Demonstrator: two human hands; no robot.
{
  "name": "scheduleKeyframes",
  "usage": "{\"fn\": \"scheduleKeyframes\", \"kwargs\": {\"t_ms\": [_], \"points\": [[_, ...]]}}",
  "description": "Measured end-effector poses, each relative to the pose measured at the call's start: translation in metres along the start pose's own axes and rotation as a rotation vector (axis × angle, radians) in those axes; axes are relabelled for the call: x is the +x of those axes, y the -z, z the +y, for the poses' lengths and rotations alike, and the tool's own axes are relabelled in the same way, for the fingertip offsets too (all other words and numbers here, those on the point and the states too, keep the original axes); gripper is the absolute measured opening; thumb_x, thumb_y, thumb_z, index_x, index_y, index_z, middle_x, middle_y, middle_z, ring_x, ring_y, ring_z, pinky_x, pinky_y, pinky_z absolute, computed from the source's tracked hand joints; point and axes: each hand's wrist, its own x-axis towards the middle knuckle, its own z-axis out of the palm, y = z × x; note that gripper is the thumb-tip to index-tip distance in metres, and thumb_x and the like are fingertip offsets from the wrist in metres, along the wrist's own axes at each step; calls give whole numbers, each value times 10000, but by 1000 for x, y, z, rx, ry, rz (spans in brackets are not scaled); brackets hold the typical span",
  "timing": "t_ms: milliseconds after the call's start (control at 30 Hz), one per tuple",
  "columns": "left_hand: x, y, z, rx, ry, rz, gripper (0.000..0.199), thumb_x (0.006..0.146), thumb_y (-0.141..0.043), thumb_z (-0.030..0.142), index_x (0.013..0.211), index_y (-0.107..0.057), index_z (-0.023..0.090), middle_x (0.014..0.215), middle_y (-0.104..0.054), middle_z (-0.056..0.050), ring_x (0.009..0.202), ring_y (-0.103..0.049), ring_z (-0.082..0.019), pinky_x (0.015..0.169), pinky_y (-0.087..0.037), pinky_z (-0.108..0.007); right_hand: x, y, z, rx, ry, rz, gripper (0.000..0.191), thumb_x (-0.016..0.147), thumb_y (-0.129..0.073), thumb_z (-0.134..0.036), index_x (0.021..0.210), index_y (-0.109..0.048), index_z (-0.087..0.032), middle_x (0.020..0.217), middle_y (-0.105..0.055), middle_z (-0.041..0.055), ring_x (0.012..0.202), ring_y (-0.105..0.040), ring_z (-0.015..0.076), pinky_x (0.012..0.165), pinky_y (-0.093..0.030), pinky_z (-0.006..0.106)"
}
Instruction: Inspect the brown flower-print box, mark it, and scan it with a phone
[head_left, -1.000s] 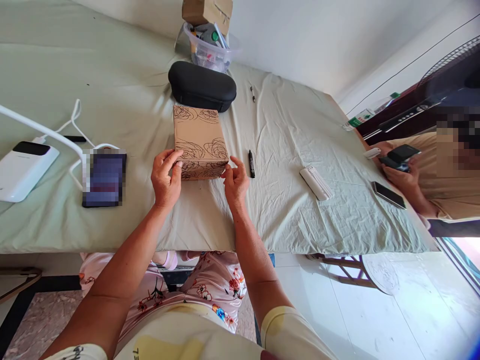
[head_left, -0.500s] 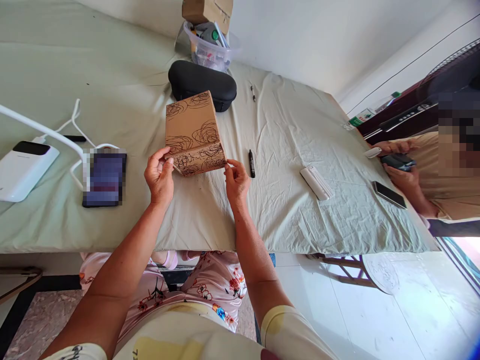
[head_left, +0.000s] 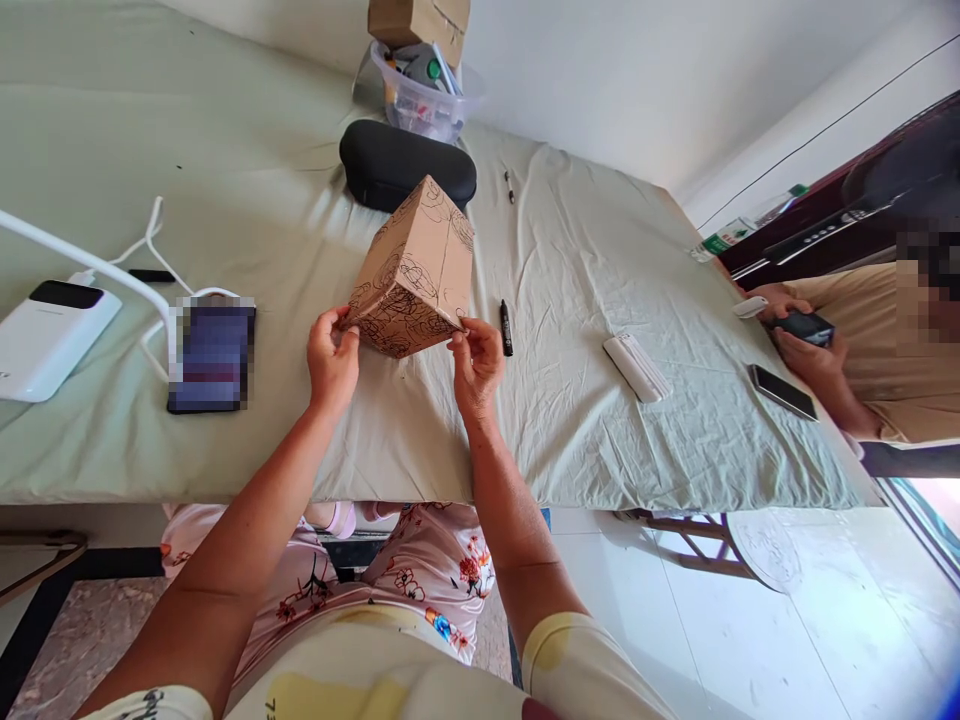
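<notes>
A brown cardboard box [head_left: 420,265] with black scribbled loops is held up at a tilt over the green cloth, one corner pointing away from me. My left hand [head_left: 332,360] pinches its lower left corner between thumb and fingers. At its lower right corner, my right hand [head_left: 477,365] grips the edge with the fingertips. Right behind the box lies a black hard case [head_left: 397,165], partly covered by it. A black marker [head_left: 506,328] rests on the cloth just right of my right hand, and a thin pen [head_left: 510,187] lies farther back.
On the left are a white power bank [head_left: 56,340], a cable and a phone [head_left: 212,355]. A clear tub [head_left: 427,105] stands at the back. Toward the right lie a white object [head_left: 637,367] and another phone [head_left: 782,391]; a person's hands [head_left: 817,350] hold a dark object there.
The box has turned, so a corner edge now faces me and another side shows on the right. My left hand has shifted slightly to the right with it.
</notes>
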Motion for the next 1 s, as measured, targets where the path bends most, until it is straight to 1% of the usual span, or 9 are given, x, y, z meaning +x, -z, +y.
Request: {"fn": "scheduleKeyframes", "kwargs": {"t_ms": [100,200,333,433,500,633,767,900,1000], "points": [[-6,0,7,269,-223,18,480,878,-744,433,1284,-636,202,1371,-651,-177,1354,-605,-337,1226,-472,-534,-2,-1,0,-5,11,-19,341,1021,-586,-550,1173,-655,-253,956,-643,30,792,-643,138,755,-587,305],[-14,-3,14,408,-336,-22,697,873,-763,490,1461,-533,194,1501,-589,-212,1479,-509,-392,1296,-357,-593,-3,-2,-1,-23,-6,-19,367,1016,-580,-587,1162,-646,-256,959,-641,26,776,-637,134,746,-588,305],[-21,-9,17,481,-364,-58,1043,820,-782,695,1611,-359,163,1649,-443,-281,1586,-378,-455,1308,-287,-641,-4,-3,-5,-6,9,-79,397,1004,-599,-619,1168,-640,-259,969,-646,26,773,-633,133,733,-586,299],[-22,-11,18,495,-333,-83,1307,704,-804,829,1662,-251,132,1706,-331,-325,1622,-300,-494,1306,-267,-661,-6,-4,-7,18,87,-167,395,1017,-611,-588,1253,-622,-272,1042,-660,40,827,-654,134,726,-586,285],[-23,-11,18,514,-294,-100,1417,653,-807,869,1681,-185,117,1726,-277,-342,1638,-260,-504,1305,-262,-671,-8,-5,-8,36,133,-215,391,1031,-609,-564,1304,-607,-284,1068,-658,40,853,-663,134,728,-591,282],[-24,-13,20,536,-268,-86,1471,646,-801,882,1690,-128,92,1719,-274,-360,1649,-247,-494,1310,-273,-660,-12,-7,-10,60,190,-254,357,1043,-611,-536,1306,-610,-295,1050,-653,25,834,-665,126,719,-603,282],[-26,-16,19,486,-328,-31,1389,688,-784,868,1688,-153,140,1719,-308,-324,1639,-294,-469,1320,-288,-643,-15,-11,-10,74,221,-199,285,1045,-628,-506,1219,-620,-280,1000,-658,11,783,-666,114,670,-591,269],[-27,-18,16,436,-364,-25,1385,692,-800,852,1658,-188,71,1702,-305,-360,1631,-279,-510,1317,-266,-678,-15,-13,-9,101,240,-142,241,1036,-656,-480,1162,-620,-279,998,-654,3,749,-652,100,656,-581,257],[-27,-20,16,367,-365,-34,1395,659,-827,849,1633,-214,60,1712,-276,-368,1646,-229,-522,1331,-242,-670,-16,-14,-9,122,250,-152,238,1029,-668,-475,1154,-617,-280,1012,-667,6,746,-653,98,645,-575,254]]}}
